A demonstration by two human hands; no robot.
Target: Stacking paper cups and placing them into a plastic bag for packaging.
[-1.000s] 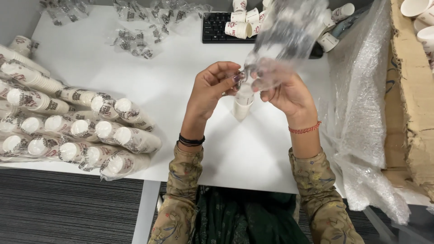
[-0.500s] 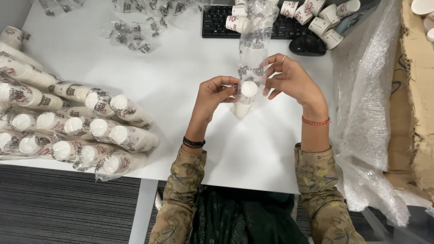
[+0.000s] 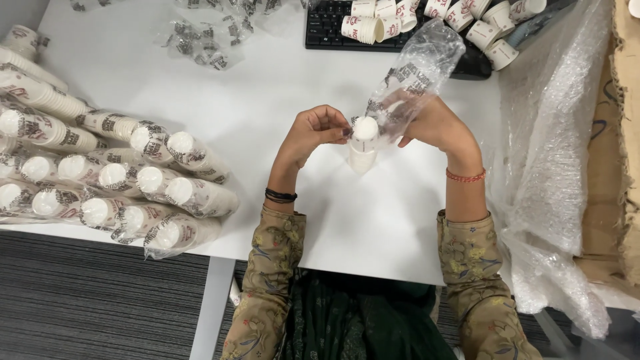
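Here both hands [image 3: 313, 133] [image 3: 433, 123] hold cup stack [image 3: 363, 143] inside plastic sleeve [image 3: 417, 70].

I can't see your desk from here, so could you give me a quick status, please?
Left hand pinching cup stack. Right hand gripping its clear sleeve. Bagged stacks piled left, apart from the hands.

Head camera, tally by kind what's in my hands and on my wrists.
stack of paper cups: 1
clear plastic sleeve: 1
black wristband: 1
red wristband: 1
Total: 4
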